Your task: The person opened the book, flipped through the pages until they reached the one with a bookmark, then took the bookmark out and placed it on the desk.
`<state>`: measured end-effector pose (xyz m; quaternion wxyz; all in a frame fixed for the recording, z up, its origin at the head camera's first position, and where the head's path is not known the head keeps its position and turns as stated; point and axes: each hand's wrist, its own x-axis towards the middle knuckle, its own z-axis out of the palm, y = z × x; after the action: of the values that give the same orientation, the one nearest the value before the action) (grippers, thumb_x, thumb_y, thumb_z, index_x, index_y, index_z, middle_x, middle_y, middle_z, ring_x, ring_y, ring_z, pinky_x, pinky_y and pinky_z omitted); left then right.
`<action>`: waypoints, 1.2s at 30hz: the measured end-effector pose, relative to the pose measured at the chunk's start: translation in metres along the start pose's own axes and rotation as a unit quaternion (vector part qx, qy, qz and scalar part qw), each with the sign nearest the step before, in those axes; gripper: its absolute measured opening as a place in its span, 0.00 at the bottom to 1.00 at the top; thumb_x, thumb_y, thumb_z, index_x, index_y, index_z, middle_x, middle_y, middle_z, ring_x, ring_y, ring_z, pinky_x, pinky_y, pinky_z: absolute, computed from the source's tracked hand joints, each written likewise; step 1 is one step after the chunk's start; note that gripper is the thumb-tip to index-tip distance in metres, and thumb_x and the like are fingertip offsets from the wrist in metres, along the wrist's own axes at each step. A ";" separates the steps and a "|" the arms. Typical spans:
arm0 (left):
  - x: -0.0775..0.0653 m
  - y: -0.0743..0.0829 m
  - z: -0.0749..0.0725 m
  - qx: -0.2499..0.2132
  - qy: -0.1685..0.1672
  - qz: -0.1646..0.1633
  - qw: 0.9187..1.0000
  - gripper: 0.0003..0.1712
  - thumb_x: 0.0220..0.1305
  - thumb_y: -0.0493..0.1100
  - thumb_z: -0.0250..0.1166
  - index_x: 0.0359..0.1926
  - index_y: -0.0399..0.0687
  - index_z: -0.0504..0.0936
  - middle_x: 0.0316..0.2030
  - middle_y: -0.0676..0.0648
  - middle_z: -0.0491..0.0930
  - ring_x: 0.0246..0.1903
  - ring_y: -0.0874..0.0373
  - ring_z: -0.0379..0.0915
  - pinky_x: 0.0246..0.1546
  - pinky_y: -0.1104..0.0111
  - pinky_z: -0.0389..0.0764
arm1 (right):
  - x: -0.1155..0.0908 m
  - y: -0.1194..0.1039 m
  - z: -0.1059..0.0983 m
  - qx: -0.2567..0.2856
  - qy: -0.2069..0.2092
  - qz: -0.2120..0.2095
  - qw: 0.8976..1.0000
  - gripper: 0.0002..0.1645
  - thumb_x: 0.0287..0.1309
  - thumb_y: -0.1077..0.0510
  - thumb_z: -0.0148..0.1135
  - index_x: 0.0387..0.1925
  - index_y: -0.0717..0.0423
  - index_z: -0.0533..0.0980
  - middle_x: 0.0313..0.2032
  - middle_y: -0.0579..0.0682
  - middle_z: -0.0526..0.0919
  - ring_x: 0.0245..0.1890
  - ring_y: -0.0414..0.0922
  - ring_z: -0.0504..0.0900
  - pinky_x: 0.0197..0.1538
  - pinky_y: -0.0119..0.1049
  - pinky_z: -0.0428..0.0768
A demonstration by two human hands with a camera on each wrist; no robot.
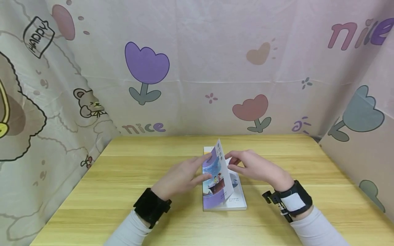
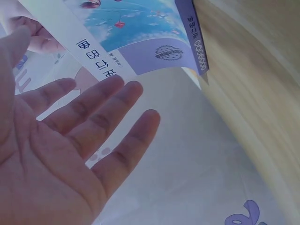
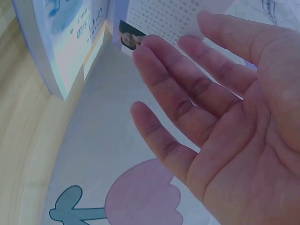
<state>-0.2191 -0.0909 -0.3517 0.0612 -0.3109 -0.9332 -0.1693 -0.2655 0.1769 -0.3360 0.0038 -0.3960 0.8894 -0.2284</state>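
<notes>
A thin rectangular paperback book with a purple-and-blue illustrated front cover [image 1: 217, 184] is laid near the middle of a pale yellow wood-grained desk [image 1: 101, 184]. Its cover is raised at an angle along the right side, where a white strip is printed with dark characters, and a white page with a grey-blue picture [image 1: 235, 198] is exposed beneath. The left hand [image 1: 181, 176] is held at the left of the book, palm down, with its fingers spread and extended over the illustrated cover; nothing is pinched by it. The right hand [image 1: 258, 167] is held at the right of the book, its fingers loosely bent near the raised edge; whether that edge is touched cannot be told. Beyond its fingertips, a small dark portrait photo [image 3: 127, 36] is seen from the right wrist, printed beside lines of text.

A black strap [image 1: 151, 206] is worn on the left wrist, and a black band with a white patch [image 1: 297, 201] on the right. Both forearms are covered by light grey sleeves [image 1: 318, 227]. The desk is backed by a pale fabric curtain [image 1: 197, 51] printed with a purple tulip [image 1: 147, 65].
</notes>
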 end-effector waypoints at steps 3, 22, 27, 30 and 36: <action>0.000 0.000 -0.002 0.006 0.018 0.006 1.000 0.41 0.68 0.67 0.47 0.75 0.56 0.54 0.61 0.46 0.71 0.58 0.54 0.69 0.53 0.59 0.74 | 0.001 -0.004 0.003 -0.005 0.001 -0.016 1.000 0.19 0.64 0.55 0.61 0.55 0.55 0.76 0.37 0.40 0.83 0.38 0.34 0.80 0.43 0.31 0.79; 0.001 -0.001 -0.007 0.049 0.088 0.011 0.995 0.37 0.70 0.68 0.44 0.73 0.58 0.60 0.67 0.46 0.62 0.59 0.52 0.67 0.50 0.57 0.75 | 0.007 -0.022 0.022 -0.010 -0.023 -0.055 0.998 0.23 0.64 0.53 0.61 0.59 0.54 0.72 0.43 0.44 0.82 0.44 0.39 0.79 0.48 0.37 0.77; 0.002 -0.001 -0.009 0.052 0.096 0.011 0.994 0.35 0.70 0.67 0.44 0.72 0.59 0.63 0.68 0.45 0.61 0.58 0.51 0.68 0.49 0.56 0.76 | 0.007 -0.024 0.025 0.000 -0.031 -0.059 0.998 0.24 0.64 0.53 0.61 0.60 0.53 0.72 0.45 0.45 0.81 0.45 0.41 0.79 0.48 0.39 0.78; 0.002 -0.003 -0.009 0.054 0.096 0.010 0.994 0.34 0.70 0.67 0.45 0.71 0.60 0.64 0.68 0.45 0.61 0.58 0.50 0.68 0.50 0.55 0.76 | 0.007 -0.025 0.026 0.007 -0.030 -0.071 0.997 0.24 0.64 0.54 0.61 0.60 0.54 0.71 0.46 0.48 0.81 0.44 0.42 0.80 0.47 0.40 0.79; 0.001 -0.006 -0.008 0.054 0.106 0.023 0.993 0.31 0.70 0.65 0.48 0.67 0.58 0.70 0.67 0.44 0.62 0.59 0.50 0.67 0.51 0.55 0.74 | 0.007 -0.029 0.031 0.012 -0.033 -0.082 0.996 0.25 0.64 0.55 0.61 0.61 0.56 0.70 0.45 0.49 0.81 0.44 0.42 0.80 0.46 0.40 0.79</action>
<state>-0.2237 -0.0974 -0.3454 0.1802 -0.3087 -0.9219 -0.1494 -0.2440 0.1426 -0.3510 0.0190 -0.4750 0.8505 -0.2251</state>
